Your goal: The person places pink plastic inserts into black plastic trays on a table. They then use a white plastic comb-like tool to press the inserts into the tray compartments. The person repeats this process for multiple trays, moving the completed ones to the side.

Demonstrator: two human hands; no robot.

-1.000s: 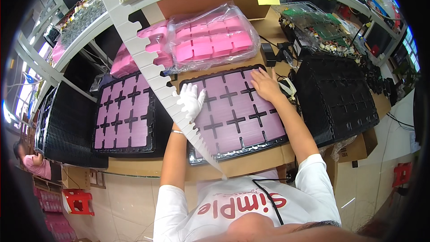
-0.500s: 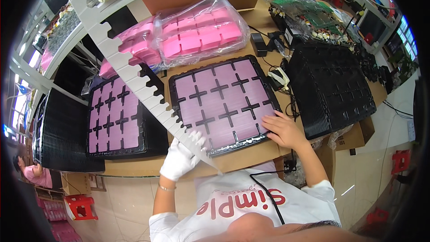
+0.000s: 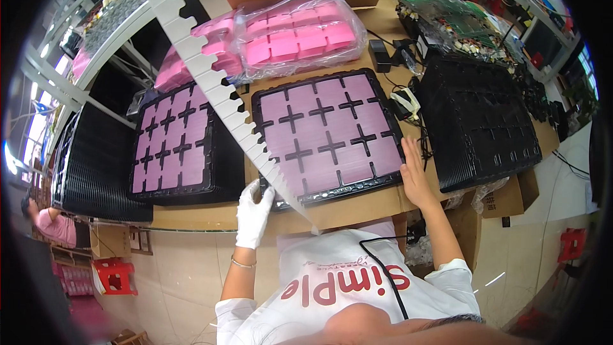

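Tray (image 3: 345, 189), black rectangular plastic, mauve-panelled, long axis crosswise: white-gloved left grip (image 3: 253, 216), thumb spread, at near-left corner; bare right grip (image 3: 416, 179), fingers straight, right edge.

A white-gloved left hand (image 3: 255, 214) curls at the near left corner of a black tray (image 3: 348, 190) showing purple panels (image 3: 310, 133) between black crosses. The bare right hand (image 3: 416, 176) extends its fingers along the right edge. Behind, bagged pink pieces (image 3: 300, 43) lie on a brown worktop (image 3: 191, 217); a pale toothed strip (image 3: 220, 94) slants across the view.
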